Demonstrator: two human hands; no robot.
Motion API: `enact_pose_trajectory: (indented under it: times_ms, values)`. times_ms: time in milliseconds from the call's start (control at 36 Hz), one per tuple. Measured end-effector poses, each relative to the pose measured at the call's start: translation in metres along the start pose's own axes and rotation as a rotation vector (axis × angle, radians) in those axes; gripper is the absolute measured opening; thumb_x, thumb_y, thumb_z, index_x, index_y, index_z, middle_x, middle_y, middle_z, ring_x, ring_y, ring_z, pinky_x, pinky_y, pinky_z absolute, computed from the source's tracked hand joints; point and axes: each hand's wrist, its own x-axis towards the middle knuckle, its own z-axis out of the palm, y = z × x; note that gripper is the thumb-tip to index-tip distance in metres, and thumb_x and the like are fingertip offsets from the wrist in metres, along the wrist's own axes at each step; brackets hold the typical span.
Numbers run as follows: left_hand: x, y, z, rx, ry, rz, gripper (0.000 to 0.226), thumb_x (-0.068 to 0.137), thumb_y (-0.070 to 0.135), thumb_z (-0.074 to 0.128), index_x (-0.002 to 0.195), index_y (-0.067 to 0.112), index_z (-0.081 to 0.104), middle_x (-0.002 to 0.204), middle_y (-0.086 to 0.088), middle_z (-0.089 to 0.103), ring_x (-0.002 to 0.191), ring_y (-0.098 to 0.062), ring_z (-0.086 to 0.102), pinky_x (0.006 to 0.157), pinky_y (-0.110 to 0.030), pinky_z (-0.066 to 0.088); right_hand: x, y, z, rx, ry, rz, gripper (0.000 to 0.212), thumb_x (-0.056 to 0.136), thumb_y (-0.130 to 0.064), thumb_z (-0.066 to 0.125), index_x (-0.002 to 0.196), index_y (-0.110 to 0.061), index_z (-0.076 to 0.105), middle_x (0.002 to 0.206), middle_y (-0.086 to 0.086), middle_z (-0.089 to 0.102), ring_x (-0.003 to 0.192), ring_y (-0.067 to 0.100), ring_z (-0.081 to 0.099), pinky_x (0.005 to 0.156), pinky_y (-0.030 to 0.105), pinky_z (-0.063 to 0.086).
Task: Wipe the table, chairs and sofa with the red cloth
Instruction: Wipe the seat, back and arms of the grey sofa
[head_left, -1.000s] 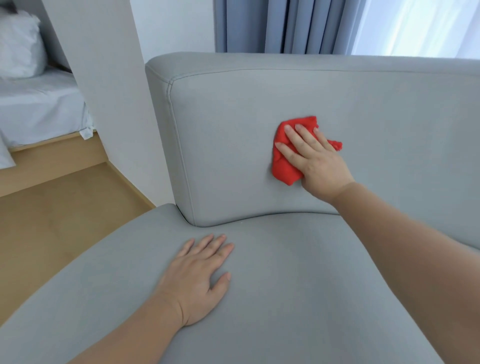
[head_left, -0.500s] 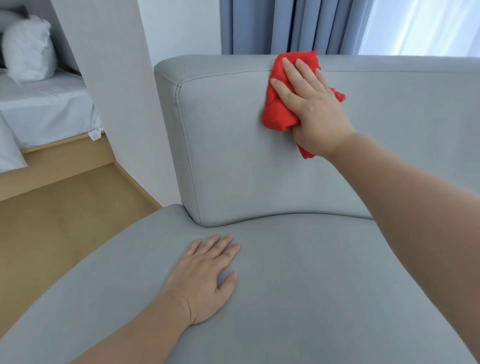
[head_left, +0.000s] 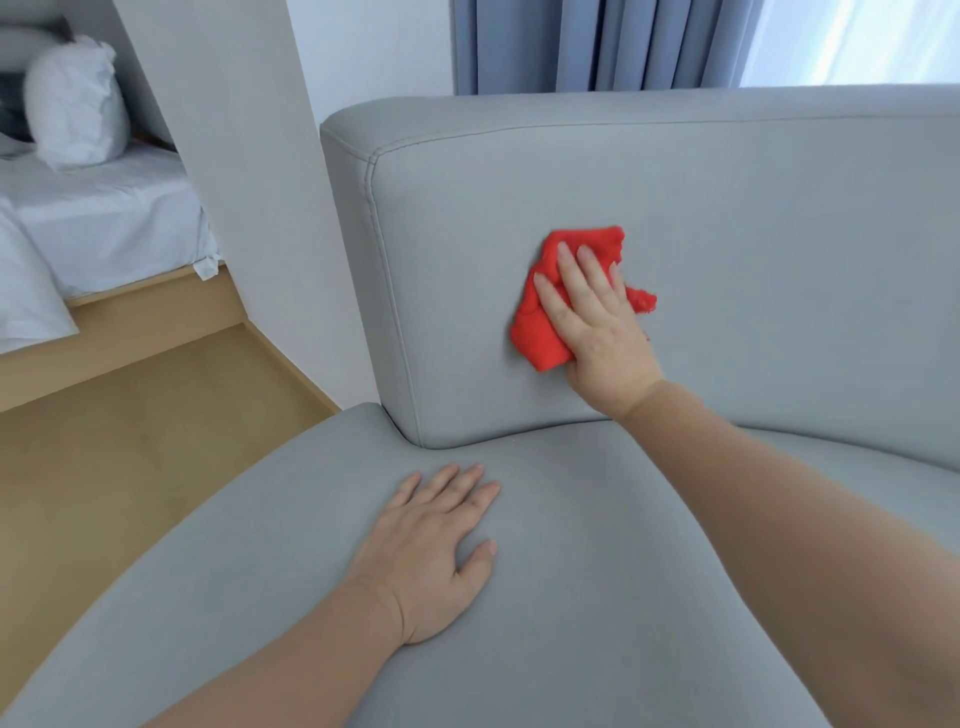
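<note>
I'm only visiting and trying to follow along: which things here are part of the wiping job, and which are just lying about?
In the job: red cloth, sofa, right hand pressing the cloth to the backrest, left hand flat on the seat.
Just lying about: pillow, bed, curtain, wooden floor.

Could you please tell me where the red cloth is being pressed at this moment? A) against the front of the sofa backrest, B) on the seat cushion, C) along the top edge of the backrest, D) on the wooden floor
A: the right hand presses the red cloth flat against the front of the sofa backrest, well below its top edge.
</note>
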Motion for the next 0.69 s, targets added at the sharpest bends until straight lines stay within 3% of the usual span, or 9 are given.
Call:
enact_pose_trajectory:
  times_ms: [111,250,361,528,694]
  values:
    - [0.000,-0.001,0.001,0.005,0.002,-0.002,0.075,0.078,0.059,-0.001,0.150,0.038,0.004,0.158,0.017,-0.004,0.145,-0.006,-0.007,0.117,-0.033,-0.007,-0.038,-0.012,0.023,-0.096,-0.181,-0.119,0.065,0.077,-0.005,0.035,0.142,-0.011,0.034,0.149,0.021,0.035,0.137,0.040,0.023,0.107,0.060,0.012]
    - [0.001,0.000,0.002,0.003,0.003,-0.002,0.075,0.078,0.059,0.000,0.150,0.038,0.005,0.158,0.017,-0.004,0.145,-0.006,-0.006,0.118,-0.034,-0.006,-0.057,-0.013,0.029,-0.098,-0.302,-0.190,0.060,0.082,-0.006,0.031,0.141,-0.017,0.035,0.148,0.015,0.041,0.135,0.033,0.026,0.107,0.059,0.015]
    - [0.001,-0.001,0.002,-0.019,0.005,-0.005,0.074,0.079,0.058,0.002,0.150,0.038,0.007,0.158,0.016,-0.002,0.145,-0.006,-0.005,0.117,-0.033,-0.008,-0.046,-0.011,0.019,-0.062,-0.265,-0.181,0.063,0.080,-0.006,0.031,0.143,-0.017,0.033,0.150,0.013,0.038,0.137,0.031,0.026,0.116,0.045,0.014]
    - [0.000,-0.001,0.002,-0.002,-0.008,-0.001,0.072,0.082,0.057,0.005,0.151,0.036,0.005,0.159,0.015,-0.003,0.145,-0.007,-0.006,0.117,-0.035,-0.007,0.036,-0.030,-0.016,0.015,-0.084,-0.120,0.066,0.077,-0.005,0.034,0.142,-0.009,0.041,0.152,0.020,0.032,0.139,0.040,0.030,0.112,0.052,0.015]
    - [0.000,-0.002,-0.003,0.022,-0.038,-0.002,0.066,0.088,0.056,0.010,0.151,0.035,0.006,0.159,0.013,0.000,0.145,-0.008,-0.005,0.118,-0.035,-0.006,0.110,-0.044,-0.069,0.057,-0.159,-0.123,0.069,0.082,0.000,0.036,0.149,-0.012,0.032,0.159,0.016,0.017,0.146,0.038,0.014,0.116,0.048,0.005]
